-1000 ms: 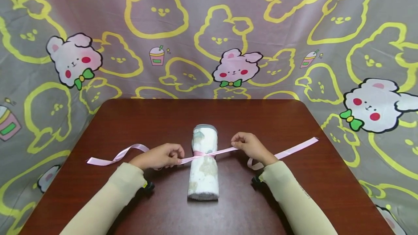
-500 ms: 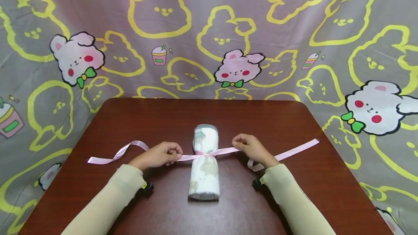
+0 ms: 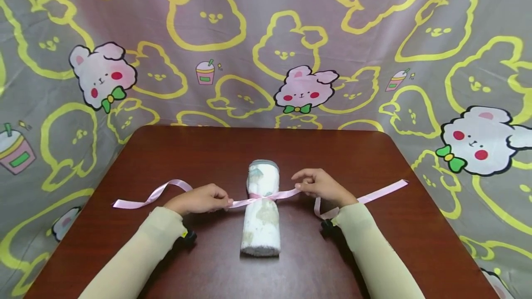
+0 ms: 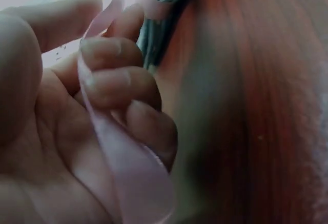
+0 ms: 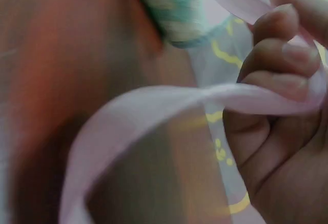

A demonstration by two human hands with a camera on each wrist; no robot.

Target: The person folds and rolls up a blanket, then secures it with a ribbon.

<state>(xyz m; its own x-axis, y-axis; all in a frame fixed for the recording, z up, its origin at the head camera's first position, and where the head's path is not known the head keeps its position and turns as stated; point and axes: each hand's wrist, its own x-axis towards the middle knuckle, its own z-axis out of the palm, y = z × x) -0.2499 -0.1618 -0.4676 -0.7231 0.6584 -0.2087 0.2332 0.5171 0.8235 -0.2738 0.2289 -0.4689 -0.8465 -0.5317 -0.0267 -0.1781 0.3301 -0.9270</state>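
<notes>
A rolled white towel (image 3: pixel 261 230) with pale patches and a grey edge lies lengthwise at the middle of the table. Round its waist runs a pink ribbon (image 3: pixel 282 194), crossed over itself on top. My left hand (image 3: pixel 201 199) pinches one side of the ribbon just left of the towel. On the other side my right hand (image 3: pixel 324 186) pinches the opposite length. In the left wrist view the ribbon (image 4: pixel 133 178) passes through curled fingers and over the palm. The right wrist view shows the ribbon (image 5: pixel 138 106) looping out from under the curled fingers.
Loose ribbon tails lie on the brown wooden table (image 3: pixel 199 151), one curling to the far left, one straight to the right. A grey curtain (image 3: pixel 241 8) with cartoon rabbits surrounds the back and sides of the table.
Both hands keep the ribbon stretched across the towel. The left fingers have closed more tightly together; the right hand's upper fingers have straightened a little. The head view has shifted slightly.
</notes>
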